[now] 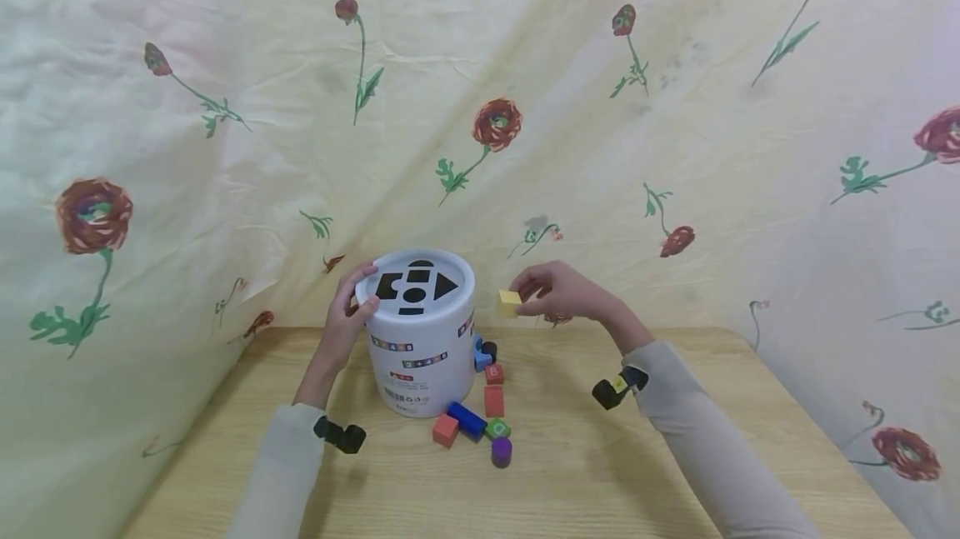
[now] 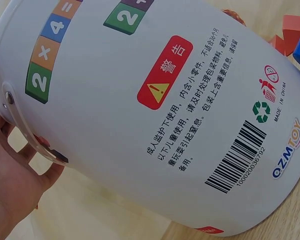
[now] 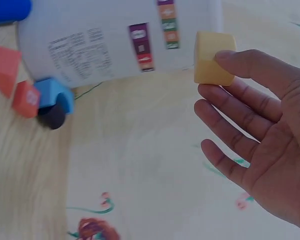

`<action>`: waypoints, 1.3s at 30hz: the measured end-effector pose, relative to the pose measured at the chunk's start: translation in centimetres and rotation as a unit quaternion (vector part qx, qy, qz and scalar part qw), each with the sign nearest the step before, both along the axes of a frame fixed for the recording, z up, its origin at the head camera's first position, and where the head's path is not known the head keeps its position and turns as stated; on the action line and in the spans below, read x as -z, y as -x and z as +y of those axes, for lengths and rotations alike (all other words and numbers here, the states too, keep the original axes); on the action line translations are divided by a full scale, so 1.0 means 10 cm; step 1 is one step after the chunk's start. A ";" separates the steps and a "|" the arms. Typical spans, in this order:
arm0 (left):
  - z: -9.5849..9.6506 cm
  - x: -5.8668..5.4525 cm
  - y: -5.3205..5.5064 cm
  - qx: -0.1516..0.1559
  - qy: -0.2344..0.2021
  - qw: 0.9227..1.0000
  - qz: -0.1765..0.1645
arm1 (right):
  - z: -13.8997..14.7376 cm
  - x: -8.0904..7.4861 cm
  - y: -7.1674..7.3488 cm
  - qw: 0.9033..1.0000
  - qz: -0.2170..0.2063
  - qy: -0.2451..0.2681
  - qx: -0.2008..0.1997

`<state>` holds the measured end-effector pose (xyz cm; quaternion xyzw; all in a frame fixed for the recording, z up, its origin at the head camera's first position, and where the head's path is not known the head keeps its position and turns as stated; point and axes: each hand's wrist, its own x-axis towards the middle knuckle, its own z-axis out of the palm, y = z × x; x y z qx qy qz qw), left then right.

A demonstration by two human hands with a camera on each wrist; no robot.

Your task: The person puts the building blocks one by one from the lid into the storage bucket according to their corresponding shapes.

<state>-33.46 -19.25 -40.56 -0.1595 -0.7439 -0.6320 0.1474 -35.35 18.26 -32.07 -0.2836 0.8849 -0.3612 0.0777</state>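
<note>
A white toy bucket point(image 1: 420, 356) stands upright, its lid point(image 1: 446, 306) cut with several shaped holes. My left hand point(image 1: 347, 314) grips the bucket's upper left edge, thumb and fingers at the rim; in the left wrist view part of this hand point(image 2: 15, 175) shows beside the bucket's handle point(image 2: 32, 137). To the right of the lid and apart from it, my right hand point(image 1: 558, 291) pinches a yellow block point(image 1: 509, 303) in the air. The right wrist view shows the thumb on one face of the yellow block point(image 3: 212, 60), the other fingers loosely spread below.
By the bucket's base lie a red cube point(image 1: 446, 431), a blue cylinder point(image 1: 467, 421), a green block point(image 1: 497, 429) and a purple cylinder point(image 1: 502, 451). Red blocks point(image 1: 493, 401), a light blue arch point(image 1: 482, 356) and a black piece point(image 1: 490, 351) lie at its right. Flowered cloth point(image 1: 555, 147) hangs behind the table.
</note>
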 end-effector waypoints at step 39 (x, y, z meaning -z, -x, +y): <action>0.00 0.01 0.01 -0.004 -0.004 1.000 -0.007 | -1.14 -0.17 0.13 0.989 0.112 0.091 0.042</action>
